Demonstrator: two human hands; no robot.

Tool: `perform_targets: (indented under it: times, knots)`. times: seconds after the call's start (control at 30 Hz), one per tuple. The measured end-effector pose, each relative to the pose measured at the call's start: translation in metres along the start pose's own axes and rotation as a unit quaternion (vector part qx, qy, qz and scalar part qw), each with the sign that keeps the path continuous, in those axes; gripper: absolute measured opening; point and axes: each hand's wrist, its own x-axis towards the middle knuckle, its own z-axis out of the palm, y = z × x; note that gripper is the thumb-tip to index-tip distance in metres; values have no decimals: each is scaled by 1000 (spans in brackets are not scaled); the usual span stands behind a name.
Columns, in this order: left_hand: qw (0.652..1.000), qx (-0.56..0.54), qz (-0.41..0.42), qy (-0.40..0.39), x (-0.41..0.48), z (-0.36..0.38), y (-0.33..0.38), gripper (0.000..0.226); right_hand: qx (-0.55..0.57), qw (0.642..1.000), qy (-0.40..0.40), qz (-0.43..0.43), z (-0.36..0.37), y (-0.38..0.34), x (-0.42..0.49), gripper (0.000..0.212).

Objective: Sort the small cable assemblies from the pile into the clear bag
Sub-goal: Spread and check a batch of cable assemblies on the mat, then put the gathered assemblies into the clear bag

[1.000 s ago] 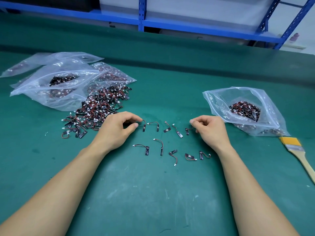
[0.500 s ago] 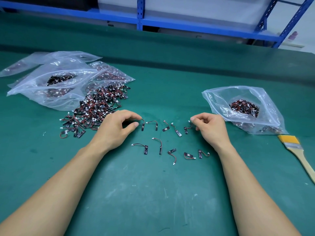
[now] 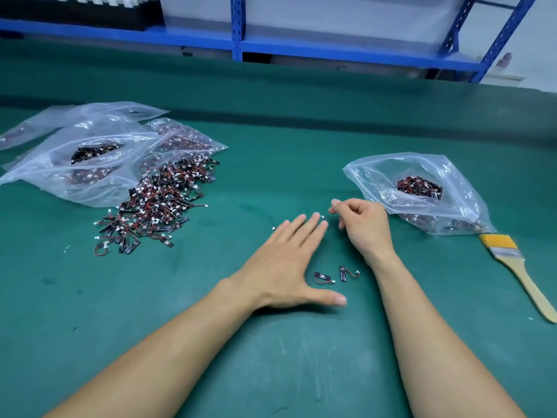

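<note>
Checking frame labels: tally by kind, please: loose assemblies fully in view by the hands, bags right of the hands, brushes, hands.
Loose cable assemblies: 2
Clear bag: 1
Paintbrush: 1
Hands: 2 (left hand, right hand)
Total: 6
Others may lie hidden under the left hand.

glossy plastic clear bag (image 3: 458,188), wooden brush handle (image 3: 535,292)
</note>
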Motion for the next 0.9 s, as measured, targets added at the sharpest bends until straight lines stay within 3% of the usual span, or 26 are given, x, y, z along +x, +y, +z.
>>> perform_targets:
  times: [0.13, 0.23, 0.33, 0.4, 0.5, 0.6, 0.7, 0.77, 0.83, 0.9]
  knots:
    - [999, -6, -20, 36, 30, 9, 25, 110, 39, 999, 11, 9, -3, 0, 2, 32]
    - [996, -21, -30, 84, 31, 6, 16, 70, 61, 998, 32, 10, -2, 0, 2, 34]
    - [994, -38, 13, 100, 19, -3, -1, 25, 57, 998, 31, 14, -2, 0, 1, 30]
    - [988, -72, 41, 126, 10, -9, -12, 11, 40, 999, 22, 12, -2, 0, 1, 29]
    - [974, -126, 53, 181, -5, -16, -31, 22, 22, 1000, 13, 6, -2, 1, 1, 29]
    - [969, -144, 4, 199, -17, -24, -48, 46, 11, 1000, 8, 3, -2, 1, 0, 29]
    - [991, -48, -46, 120, -21, -26, -55, 87, 3, 1000, 3, -2, -1, 1, 0, 28]
    - [996, 35, -40, 70, -16, -22, -47, 101, -3, 1000, -1, -5, 0, 0, 0, 28]
    - [996, 70, -16, 50, -9, -16, -37, 98, -13, 1000, -7, -8, 1, 0, -1, 27]
    - [997, 65, 7, 52, -3, -15, -33, 80, -17, 1000, -12, -8, 1, -1, -2, 27]
